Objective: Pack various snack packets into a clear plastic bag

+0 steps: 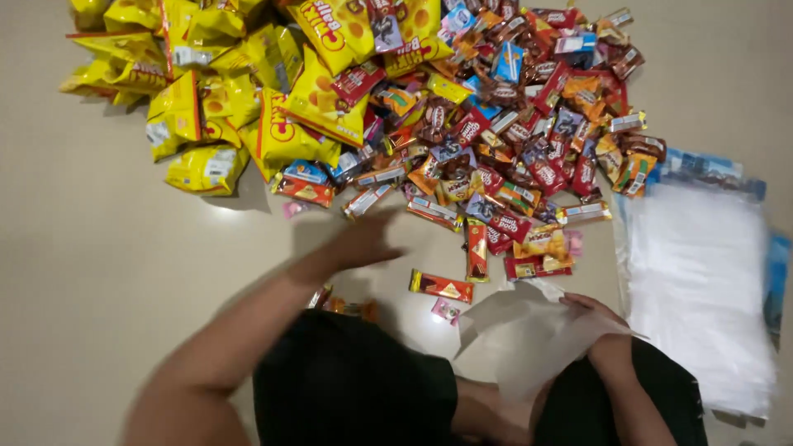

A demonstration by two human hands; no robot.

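My left hand (363, 239) mid-frame, blurred, fingers spread, empty, reaching twd heap of small red/orange snack bar wrappers (512, 140) up top. Right hand (591, 314) lower right pinches thin clear plastic bag (529, 330) open for loading, w/ yellow crinkly chip bags (223, 99) upper left

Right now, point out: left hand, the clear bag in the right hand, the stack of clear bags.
left hand (363, 241), head view, back of the blurred hand.
clear bag (529, 330), head view, middle of the open sheet.
stack of clear bags (702, 281), head view, top sheet's centre.
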